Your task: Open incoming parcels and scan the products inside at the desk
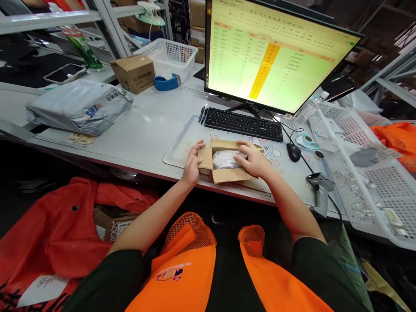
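A small open cardboard box [227, 175] sits on the desk mat [177, 149] near the table's front edge. Inside it lies an item wrapped in clear plastic [223, 159]. My left hand [192, 162] grips the box's left flap and side, fingers curled round the cardboard. My right hand [252, 158] rests on the wrapped item and the box's right side, fingers bent and pressing down on the plastic.
A black keyboard [243, 123], mouse [294, 152] and monitor [273, 52] stand behind the box. A barcode scanner [320, 190] and white baskets [370, 190] lie to the right. A grey mail bag [79, 106] and a brown carton [134, 73] sit at left. Orange bags [58, 221] lie below the table.
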`<state>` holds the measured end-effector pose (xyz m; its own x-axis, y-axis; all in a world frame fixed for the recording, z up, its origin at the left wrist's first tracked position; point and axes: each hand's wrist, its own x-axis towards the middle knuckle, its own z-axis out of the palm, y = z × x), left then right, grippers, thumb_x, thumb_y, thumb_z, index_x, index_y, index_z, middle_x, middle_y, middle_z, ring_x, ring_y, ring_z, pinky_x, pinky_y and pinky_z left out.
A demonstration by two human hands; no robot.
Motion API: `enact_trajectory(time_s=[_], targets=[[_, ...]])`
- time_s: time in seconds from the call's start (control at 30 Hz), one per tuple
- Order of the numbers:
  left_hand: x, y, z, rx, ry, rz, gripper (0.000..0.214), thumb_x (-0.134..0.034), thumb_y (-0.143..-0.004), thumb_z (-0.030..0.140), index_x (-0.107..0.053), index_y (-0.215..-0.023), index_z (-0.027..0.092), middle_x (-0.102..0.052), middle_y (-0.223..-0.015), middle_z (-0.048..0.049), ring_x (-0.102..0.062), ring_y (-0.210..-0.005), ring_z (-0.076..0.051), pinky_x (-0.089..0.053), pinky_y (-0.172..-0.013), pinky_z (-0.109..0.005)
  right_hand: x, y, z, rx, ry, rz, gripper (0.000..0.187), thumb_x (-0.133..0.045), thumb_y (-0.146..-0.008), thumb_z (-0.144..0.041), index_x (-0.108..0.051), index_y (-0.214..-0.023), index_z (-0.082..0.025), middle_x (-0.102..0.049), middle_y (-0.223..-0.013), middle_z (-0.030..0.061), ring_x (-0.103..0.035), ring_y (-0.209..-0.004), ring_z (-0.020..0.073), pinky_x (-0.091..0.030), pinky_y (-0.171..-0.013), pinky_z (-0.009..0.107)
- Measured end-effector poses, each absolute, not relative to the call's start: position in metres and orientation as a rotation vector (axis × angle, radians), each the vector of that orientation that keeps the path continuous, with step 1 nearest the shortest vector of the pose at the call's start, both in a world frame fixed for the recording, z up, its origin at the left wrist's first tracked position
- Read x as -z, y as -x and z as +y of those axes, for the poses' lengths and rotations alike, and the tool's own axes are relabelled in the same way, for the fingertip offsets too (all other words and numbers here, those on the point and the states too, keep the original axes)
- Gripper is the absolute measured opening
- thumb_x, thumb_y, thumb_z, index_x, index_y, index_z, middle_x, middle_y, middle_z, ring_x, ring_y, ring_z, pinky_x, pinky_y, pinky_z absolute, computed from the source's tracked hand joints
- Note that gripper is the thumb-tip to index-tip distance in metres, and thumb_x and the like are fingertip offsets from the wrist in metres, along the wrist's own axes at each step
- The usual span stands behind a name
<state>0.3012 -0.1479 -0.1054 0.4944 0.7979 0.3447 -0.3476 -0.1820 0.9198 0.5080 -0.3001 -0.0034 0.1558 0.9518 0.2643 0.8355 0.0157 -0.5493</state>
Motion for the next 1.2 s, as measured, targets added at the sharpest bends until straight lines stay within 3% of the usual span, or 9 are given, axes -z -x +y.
enact_trajectory(time_s=[0.1,0.2,0.3,0.4,0.53,0.63,0.77,0.93,1.2], targets=[[0.124,-0.295,-0.15,-0.97,-1.291,0.38,0.061,-0.048,-0.091,0.045,-0.051,-0.148,0.025,-0.058,-0.154,-0.0106,-0.061,-0.138,-0.031,-0.057,-0.11,-0.047,0.022,-0.513,-0.303,-0.205,1.596,-1.358,0.031,-0.064,-0.093,-0.051,-0.048,-0.085,-0.026,-0.07,-0.128,0.013,-0.066,-0.124,0.0318,-0.05,-0.112,0.053],[0.133,-0.287,-0.152,-0.919,-1.413,0.212,0.104,-0.067,-0.086,0.072,-0.022,-0.169,0.028,-0.056,-0.156,-0.0157,-0.06,-0.141,-0.035,-0.055,-0.113,-0.05,0.028,-0.522,-0.309,-0.298,1.437,-1.104,0.037,-0.054,-0.096,-0.058,-0.04,-0.082,-0.027,-0.073,-0.117,0.0105,-0.07,-0.117,0.03,-0.053,-0.107,0.052],[0.131,-0.282,-0.154,-0.91,-1.75,0.075,0.152,-0.093,-0.071,0.061,0.018,-0.17,0.03,-0.052,-0.159,-0.0209,-0.057,-0.145,-0.037,-0.049,-0.119,-0.055,0.008,-0.524,-0.321,-0.37,1.613,-1.324,0.035,-0.064,-0.091,-0.058,-0.052,-0.087,-0.025,-0.073,-0.126,0.0112,-0.068,-0.122,0.0319,-0.052,-0.109,0.054],[0.12,-0.286,-0.162,-1.002,-2.03,-0.067,0.154,-0.095,-0.077,0.041,0.033,-0.163,0.038,-0.047,-0.161,-0.0222,-0.059,-0.143,-0.034,-0.053,-0.113,-0.054,-0.024,-0.508,-0.334,-0.243,1.909,-1.792,0.042,-0.085,-0.079,-0.048,-0.069,-0.11,-0.024,-0.059,-0.152,0.0155,-0.055,-0.141,0.0404,-0.043,-0.118,0.064],[0.109,-0.294,-0.171,-1.136,-2.127,-0.2,0.158,-0.098,-0.072,0.035,0.031,-0.164,0.039,-0.045,-0.159,-0.0221,-0.057,-0.144,-0.034,-0.054,-0.111,-0.053,-0.04,-0.485,-0.339,0.035,1.99,-2.11,0.007,-0.074,-0.09,-0.025,-0.071,-0.091,-0.019,-0.053,-0.158,0.0193,-0.04,-0.154,0.045,-0.027,-0.124,0.076],[0.113,-0.295,-0.173,-1.151,-2.101,-0.141,0.159,-0.1,-0.069,0.038,0.026,-0.167,0.036,-0.046,-0.156,-0.0221,-0.056,-0.144,-0.035,-0.051,-0.115,-0.055,-0.028,-0.489,-0.336,-0.069,1.772,-2.078,0.015,-0.057,-0.094,-0.016,-0.067,-0.084,-0.021,-0.066,-0.145,0.0137,-0.054,-0.145,0.0352,-0.039,-0.122,0.066],[0.123,-0.291,-0.172,-1.191,-2.046,-0.049,0.154,-0.098,-0.072,0.045,0.021,-0.168,0.036,-0.045,-0.157,-0.0206,-0.052,-0.148,-0.033,-0.046,-0.12,-0.052,-0.019,-0.524,-0.327,-0.024,1.565,-1.394,0.017,-0.057,-0.1,-0.038,-0.066,-0.097,-0.024,-0.075,-0.105,0.006,-0.071,-0.106,0.0247,-0.06,-0.099,0.046],[0.12,-0.277,-0.161,-1.348,-2.031,0.058,0.151,-0.097,-0.069,0.052,0.014,-0.17,0.036,-0.042,-0.158,-0.018,-0.05,-0.149,-0.031,-0.043,-0.122,-0.047,-0.036,-0.579,-0.325,0.228,1.244,-0.867,0.041,-0.049,-0.101,-0.062,-0.064,-0.109,-0.025,-0.069,-0.106,0.0097,-0.069,-0.112,0.028,-0.059,-0.098,0.047],[0.093,-0.254,-0.141,-1.451,-2.425,0.229,0.138,-0.096,-0.064,0.038,-0.007,-0.169,0.036,-0.048,-0.154,-0.0176,-0.055,-0.14,-0.04,-0.044,-0.115,-0.058,0.001,-0.583,-0.287,-0.155,2.066,-1.032,0.018,-0.064,-0.079,-0.029,-0.049,-0.069,-0.025,-0.056,-0.068,0.0005,-0.059,-0.075,0.0219,-0.056,-0.077,0.038]])
